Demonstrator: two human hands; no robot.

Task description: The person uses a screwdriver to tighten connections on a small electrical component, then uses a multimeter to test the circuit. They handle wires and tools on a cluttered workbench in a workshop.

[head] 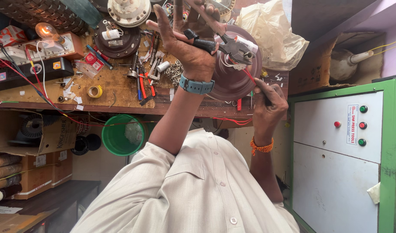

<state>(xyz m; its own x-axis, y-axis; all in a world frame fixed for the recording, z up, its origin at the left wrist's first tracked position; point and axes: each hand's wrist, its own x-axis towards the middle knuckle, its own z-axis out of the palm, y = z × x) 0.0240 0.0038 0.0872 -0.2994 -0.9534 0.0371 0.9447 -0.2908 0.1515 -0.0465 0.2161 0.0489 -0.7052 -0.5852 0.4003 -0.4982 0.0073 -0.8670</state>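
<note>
Gripping pliers [232, 45], left hand [189, 47]

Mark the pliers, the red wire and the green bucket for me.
pliers [233, 46], head view, on the metal jaws near the pivot
red wire [250, 77], head view, on the stretch above the hand pinching it
green bucket [113, 137], head view, on its inner wall

One hand [193, 47] grips black-handled pliers [226, 43] over a maroon motor housing [239, 80]; at four o'clock the other hand [269, 105] pinches its red wire [250, 77].
</note>
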